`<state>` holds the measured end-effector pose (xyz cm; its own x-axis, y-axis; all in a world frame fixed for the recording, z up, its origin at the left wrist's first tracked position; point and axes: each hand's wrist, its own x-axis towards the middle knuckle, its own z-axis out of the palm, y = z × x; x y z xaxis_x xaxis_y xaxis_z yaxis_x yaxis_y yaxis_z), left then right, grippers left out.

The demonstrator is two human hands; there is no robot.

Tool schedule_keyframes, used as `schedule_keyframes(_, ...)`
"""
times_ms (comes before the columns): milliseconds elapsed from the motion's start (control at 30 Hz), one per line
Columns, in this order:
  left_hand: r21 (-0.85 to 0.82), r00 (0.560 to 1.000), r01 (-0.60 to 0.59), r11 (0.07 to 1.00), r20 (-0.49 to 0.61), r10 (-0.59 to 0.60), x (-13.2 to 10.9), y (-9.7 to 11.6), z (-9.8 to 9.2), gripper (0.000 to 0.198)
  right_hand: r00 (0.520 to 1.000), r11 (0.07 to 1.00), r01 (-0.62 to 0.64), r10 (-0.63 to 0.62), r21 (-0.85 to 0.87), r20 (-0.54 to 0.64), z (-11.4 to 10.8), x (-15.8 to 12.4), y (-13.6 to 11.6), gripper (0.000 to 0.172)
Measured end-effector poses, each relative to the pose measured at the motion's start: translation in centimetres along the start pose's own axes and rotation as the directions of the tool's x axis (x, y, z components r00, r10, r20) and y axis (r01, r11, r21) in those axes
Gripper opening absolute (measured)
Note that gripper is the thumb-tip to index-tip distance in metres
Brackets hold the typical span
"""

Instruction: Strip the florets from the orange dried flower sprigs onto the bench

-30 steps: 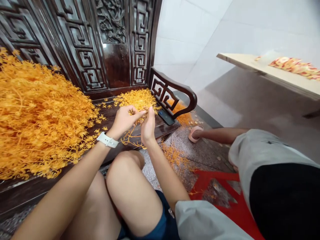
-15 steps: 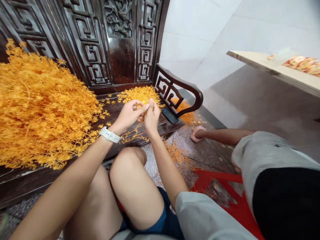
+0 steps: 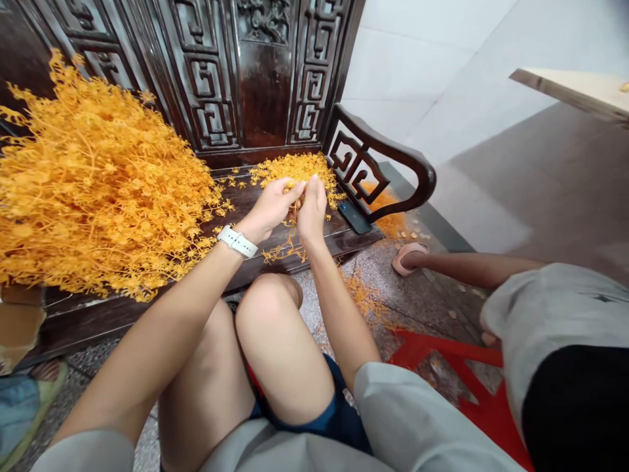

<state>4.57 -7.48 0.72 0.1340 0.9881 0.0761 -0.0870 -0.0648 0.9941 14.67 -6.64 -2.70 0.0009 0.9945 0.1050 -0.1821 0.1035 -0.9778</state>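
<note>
Orange plastic sprig [image 3: 287, 246] dangles over the dark wooden surface [image 3: 246, 196], pinched at its top by the left hand [image 3: 269, 208] and right hand [image 3: 312, 211], each grip closed on it. A large orange heap [image 3: 98, 183] lies to the left.

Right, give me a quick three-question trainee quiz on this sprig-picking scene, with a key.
1. True or false: the left hand and the right hand both have a grip on one orange sprig over the bench seat.
2. The white watch sits on which wrist? A) left B) right C) neither
3. Which lies nearer the hands: the big pile or the small heap?

Key: 1 true; 2 A; 3 the small heap, just beyond the fingertips.
</note>
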Motion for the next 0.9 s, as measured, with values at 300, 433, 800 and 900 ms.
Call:
schedule_keyframes(300,-0.050,0.994,-0.013,0.999,0.106,0.019,0.5,0.2,0.0,0.056,0.997,0.996,0.049,-0.044,0.074,-0.062,0.5,0.5,-1.2,0.062)
schedule_keyframes(433,-0.099,0.984,0.050,0.994,0.176,-0.032,0.7,0.4,-0.5,0.058,0.998,0.997,0.069,-0.069,0.017,0.003,0.2,0.9,-1.2,0.065)
schedule_keyframes(800,-0.002,0.997,-0.032,0.999,0.068,0.032,0.7,2.2,-3.7,0.067,0.990,0.987,-0.014,-0.009,0.160,0.138,-3.4,-0.1,-3.4,0.066)
schedule_keyframes(900,0.026,0.999,-0.035,0.999,-0.025,0.036,1.8,0.9,-5.0,0.070,0.978,0.995,-0.021,0.001,0.096,0.210,-5.1,-1.0,-5.0,0.062)
